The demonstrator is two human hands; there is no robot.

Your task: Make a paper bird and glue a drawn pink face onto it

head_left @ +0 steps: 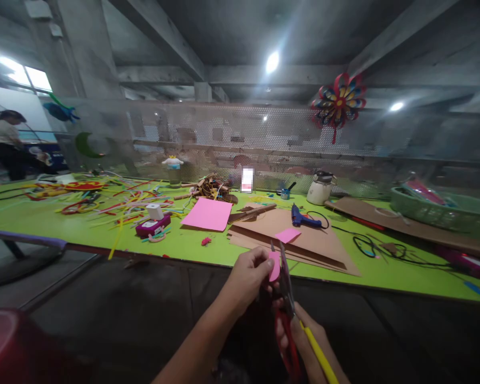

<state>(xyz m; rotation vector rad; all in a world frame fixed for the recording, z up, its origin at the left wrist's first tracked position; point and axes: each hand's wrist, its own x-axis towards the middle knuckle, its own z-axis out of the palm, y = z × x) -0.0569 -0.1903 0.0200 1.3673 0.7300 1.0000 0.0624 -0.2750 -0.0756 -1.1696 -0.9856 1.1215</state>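
Note:
Between the thumb and fingers of my left hand point(250, 274) is a small pink paper piece point(274, 266) with a rounded lower end. My right hand point(310, 330) grips a pair of scissors point(287, 290), one handle red and the other yellow. The blades point up and away, parted a little, with the pink piece beside them or between them; I cannot tell which. Beyond my hands, a pink paper scrap point(288, 235) lies on brown cardboard sheets point(320, 245). A larger pink paper sheet point(208, 214) rests on the green table point(184, 248) further left.
A blue glue gun point(304, 217) lies on the cardboard, its black cord point(368, 250) looping right. Coloured strips point(120, 202) clutter the left, near a purple box point(152, 226). A green basket point(456, 210) stands at right. A red stool point(8, 341) is low left; a person point(6, 141) is far left.

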